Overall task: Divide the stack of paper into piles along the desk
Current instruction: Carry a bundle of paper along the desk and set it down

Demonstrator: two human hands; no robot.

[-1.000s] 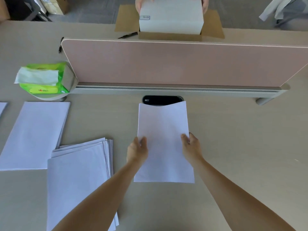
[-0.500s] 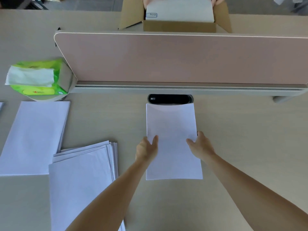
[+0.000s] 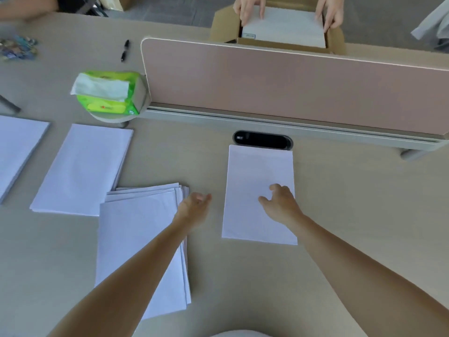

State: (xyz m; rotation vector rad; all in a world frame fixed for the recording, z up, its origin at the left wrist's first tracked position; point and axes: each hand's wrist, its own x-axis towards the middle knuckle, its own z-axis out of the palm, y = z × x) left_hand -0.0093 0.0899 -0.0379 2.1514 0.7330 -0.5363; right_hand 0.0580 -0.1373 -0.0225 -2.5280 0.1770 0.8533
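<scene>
Lying flat on the pale desk point(image 3: 352, 203), the newest pile of paper point(image 3: 255, 176) was a neat white rectangle with square, aligned edges, its far end just touching the black oval cable port point(image 3: 263, 139) below the pink divider screen point(image 3: 291, 86). The right hand point(image 3: 280, 203) rested over the pile's near right part, fingers loosely spread and bent, clamped on nothing. The left hand point(image 3: 194, 207) hung over bare desk between that pile and the source stack point(image 3: 141, 251), fingers apart and empty.

The source stack sat near and left of centre, its sheets fanned out unevenly at the far right corner (several separate edges showed there), partly hidden under the left forearm. Farther left lay a second tidy pile point(image 3: 82, 169), slanted in this wide view, its near right corner touching or overlapping the source stack's far left corner. A third pile point(image 3: 17, 152) ran off the left edge.

Beyond the piles stood a green tissue pack point(image 3: 107, 93) with a white tissue sticking out, beside the screen's left end, and a black pen point(image 3: 125, 50) lay farther off. Across the screen, another person's hands point(image 3: 247, 8) gripped a white ream inside an open cardboard box point(image 3: 226, 25).
</scene>
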